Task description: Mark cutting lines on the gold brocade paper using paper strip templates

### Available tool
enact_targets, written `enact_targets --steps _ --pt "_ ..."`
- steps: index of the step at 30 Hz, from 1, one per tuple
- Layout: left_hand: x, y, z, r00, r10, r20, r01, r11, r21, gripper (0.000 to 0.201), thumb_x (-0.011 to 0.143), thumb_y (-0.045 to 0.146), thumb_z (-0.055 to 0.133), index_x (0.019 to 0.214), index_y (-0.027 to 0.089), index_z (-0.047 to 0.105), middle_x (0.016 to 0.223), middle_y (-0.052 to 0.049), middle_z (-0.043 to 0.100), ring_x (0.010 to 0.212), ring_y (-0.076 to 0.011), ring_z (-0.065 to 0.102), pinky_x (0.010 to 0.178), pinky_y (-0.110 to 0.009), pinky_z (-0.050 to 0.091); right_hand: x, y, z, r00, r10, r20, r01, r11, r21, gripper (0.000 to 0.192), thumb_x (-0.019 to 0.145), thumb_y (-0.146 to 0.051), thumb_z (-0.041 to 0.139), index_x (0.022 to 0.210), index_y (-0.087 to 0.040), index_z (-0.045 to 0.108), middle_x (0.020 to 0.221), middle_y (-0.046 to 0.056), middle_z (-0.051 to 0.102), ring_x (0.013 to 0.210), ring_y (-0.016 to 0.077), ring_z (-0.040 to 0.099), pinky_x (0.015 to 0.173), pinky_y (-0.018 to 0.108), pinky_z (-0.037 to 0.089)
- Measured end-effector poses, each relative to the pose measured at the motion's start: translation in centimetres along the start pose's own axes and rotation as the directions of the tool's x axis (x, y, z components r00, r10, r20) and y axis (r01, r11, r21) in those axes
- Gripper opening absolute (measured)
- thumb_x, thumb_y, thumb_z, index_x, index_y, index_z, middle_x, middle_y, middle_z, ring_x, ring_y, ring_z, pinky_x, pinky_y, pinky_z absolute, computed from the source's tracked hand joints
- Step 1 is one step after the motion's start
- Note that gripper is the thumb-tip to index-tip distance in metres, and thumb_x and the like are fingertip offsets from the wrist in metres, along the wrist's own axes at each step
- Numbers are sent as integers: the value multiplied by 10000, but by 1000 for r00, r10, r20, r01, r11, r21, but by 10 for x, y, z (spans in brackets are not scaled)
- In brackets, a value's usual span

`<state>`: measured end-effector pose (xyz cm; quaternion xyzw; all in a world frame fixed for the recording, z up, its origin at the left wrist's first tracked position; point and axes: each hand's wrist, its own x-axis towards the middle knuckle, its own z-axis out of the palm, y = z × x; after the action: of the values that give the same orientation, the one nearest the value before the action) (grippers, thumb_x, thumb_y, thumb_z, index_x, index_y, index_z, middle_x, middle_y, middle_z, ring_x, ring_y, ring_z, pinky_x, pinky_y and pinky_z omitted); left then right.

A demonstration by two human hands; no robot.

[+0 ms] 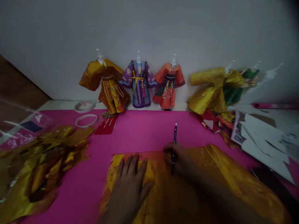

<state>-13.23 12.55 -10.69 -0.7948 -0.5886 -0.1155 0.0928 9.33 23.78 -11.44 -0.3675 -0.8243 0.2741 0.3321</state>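
A shiny golden fabric (149,199) spreads across the near part of the pink mat, with an orange-red strip (154,155) along its far edge. My left hand (130,177) lies on the fabric with its fingers spread, the tips reaching the strip. To the right, my right hand (178,157) rests on the cloth, its fingers closed around a dark pencil (175,133). The pencil slants upright, a pale tapered end pointing up and away from me. Part of its shaft is hidden by the fingers.
Small dressed mannequins, in gold (108,77), purple (140,81) and orange (170,84), lean along the wall. Golden scraps (51,168) heap at left. White tape rolls (86,120) and a red card (106,126) lie behind. White paper pieces (261,140) stack at right.
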Motion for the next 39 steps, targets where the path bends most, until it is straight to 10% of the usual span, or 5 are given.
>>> enact_targets --steps 39 --pt "4 0 -2 985 -78 152 88 994 -58 568 892 562 564 1331 206 614 1396 -203 591 1264 -398 548 1044 -670 414 -2 -2 -1 993 -112 -38 112 994 -6 208 829 -58 569 925 -210 674 809 47 599 712 171 550 611 284 405"
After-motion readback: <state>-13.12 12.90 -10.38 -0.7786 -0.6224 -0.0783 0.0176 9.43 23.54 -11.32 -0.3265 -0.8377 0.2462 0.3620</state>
